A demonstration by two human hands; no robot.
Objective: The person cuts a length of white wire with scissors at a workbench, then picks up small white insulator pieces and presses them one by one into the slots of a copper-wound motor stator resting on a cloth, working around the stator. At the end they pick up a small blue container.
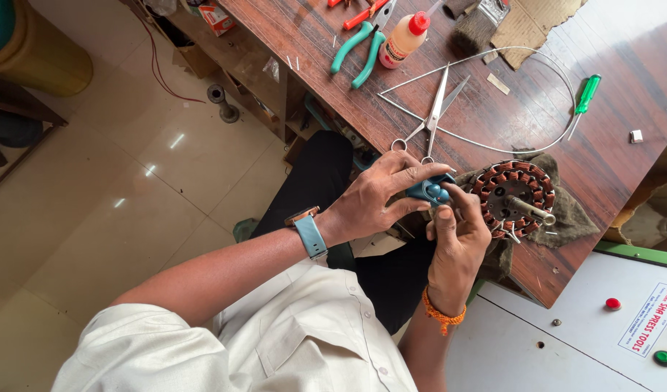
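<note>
Your left hand (380,194) grips a small blue tool (429,190), your right hand (457,236) pinches at its tip, beside the copper-wound stator (513,196) on the bench (609,145). Keep both wrists braced; work close to the windings without nicking them.

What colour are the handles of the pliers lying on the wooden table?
Teal green, seen in the head view: pliers.

Two hands, the left hand (377,196) and right hand (457,243); one blue handled tool (429,190) between them; one copper-wound stator (513,194); one pair of scissors (433,116); one pair of teal pliers (359,51); one green screwdriver (584,98); one red-capped bottle (404,38); one wire loop (537,69) on the worktop (624,145)
</note>
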